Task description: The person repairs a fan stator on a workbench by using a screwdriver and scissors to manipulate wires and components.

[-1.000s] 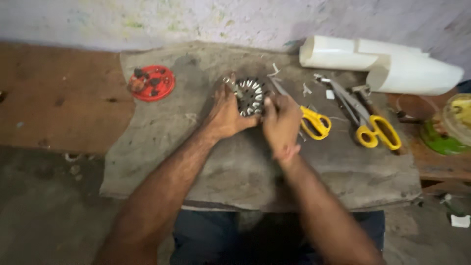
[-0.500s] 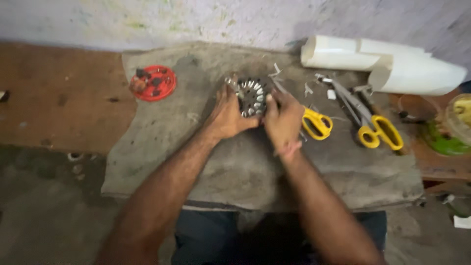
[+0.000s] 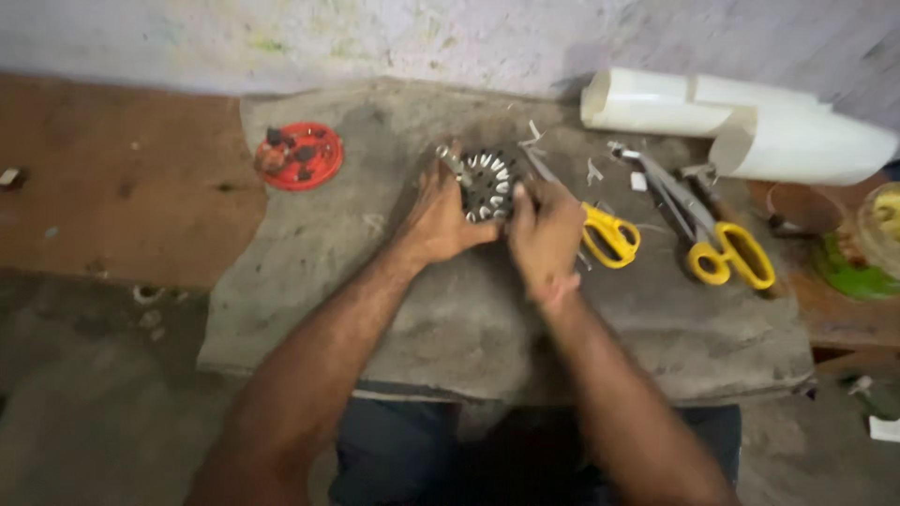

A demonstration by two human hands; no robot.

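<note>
Hands held a round metal part [image 3: 487,185] on the grey cloth [image 3: 469,309]. The left hand [image 3: 441,214] and right hand [image 3: 546,230] were both curled around its sides, near yellow scissors [image 3: 609,232].

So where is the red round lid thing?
In the head view the red lid lies on the grey mat, up and to the left of the left hand, with small dark bits in it.

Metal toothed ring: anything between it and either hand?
Nothing visible. The left hand and right hand both touch the metal toothed ring directly on the grey mat; the scissors lie off to its right.
</note>
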